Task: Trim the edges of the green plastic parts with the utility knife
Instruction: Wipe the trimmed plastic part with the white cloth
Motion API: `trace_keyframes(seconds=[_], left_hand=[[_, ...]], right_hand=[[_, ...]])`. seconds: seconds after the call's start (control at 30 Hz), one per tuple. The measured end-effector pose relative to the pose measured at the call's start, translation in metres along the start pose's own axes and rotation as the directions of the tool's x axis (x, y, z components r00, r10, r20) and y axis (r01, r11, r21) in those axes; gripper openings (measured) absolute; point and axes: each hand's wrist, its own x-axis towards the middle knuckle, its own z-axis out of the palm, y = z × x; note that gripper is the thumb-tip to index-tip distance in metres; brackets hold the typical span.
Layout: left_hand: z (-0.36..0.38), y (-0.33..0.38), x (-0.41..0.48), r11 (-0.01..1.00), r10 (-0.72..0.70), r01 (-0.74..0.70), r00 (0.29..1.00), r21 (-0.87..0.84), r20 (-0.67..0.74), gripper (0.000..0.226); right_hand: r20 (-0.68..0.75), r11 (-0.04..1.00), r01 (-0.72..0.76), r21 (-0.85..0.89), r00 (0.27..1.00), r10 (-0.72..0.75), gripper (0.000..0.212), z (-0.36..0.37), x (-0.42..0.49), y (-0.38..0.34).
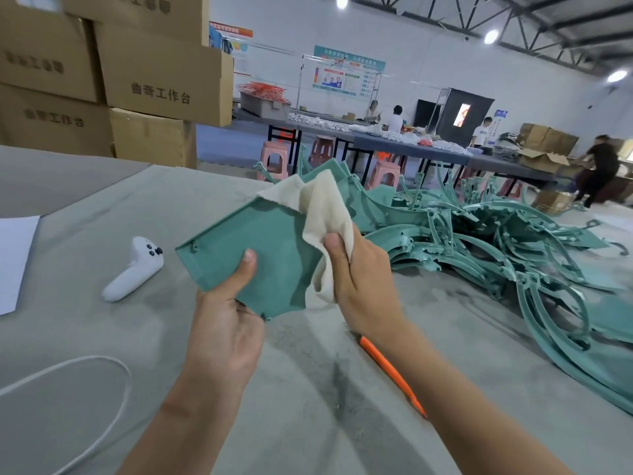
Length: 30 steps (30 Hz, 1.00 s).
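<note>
My left hand grips a flat green plastic part by its lower edge, thumb pressed on its face, and holds it above the table. My right hand pinches a cream cloth that drapes over the part's right side. An orange utility knife lies on the table under my right forearm, partly hidden by it. Neither hand touches it.
A large heap of green plastic parts covers the right of the grey cloth-covered table. A white controller, a sheet of paper and a white cable lie at left. Stacked cardboard boxes stand behind. People work at far tables.
</note>
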Motion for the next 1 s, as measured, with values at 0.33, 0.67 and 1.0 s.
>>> trace_keyframes(seconds=[0.33, 0.67, 1.0], left_hand=[[-0.01, 0.01, -0.014, 0.996, 0.083, -0.083, 0.997, 0.039, 0.002, 0.048], [-0.017, 0.03, -0.014, 0.998, 0.038, -0.032, 0.992, 0.049, -0.116, 0.052], [-0.018, 0.042, -0.013, 1.0, -0.005, 0.01, 0.989, 0.029, -0.147, 0.045]], right_hand=[[-0.276, 0.98, -0.084, 0.179, 0.952, 0.132, 0.036, -0.03, 0.013, -0.01], [0.182, 0.937, 0.31, -0.159, 0.942, -0.281, 0.052, -0.023, -0.047, 0.016], [-0.028, 0.977, -0.153, -0.151, 0.988, 0.15, 0.028, -0.069, -0.032, 0.069]])
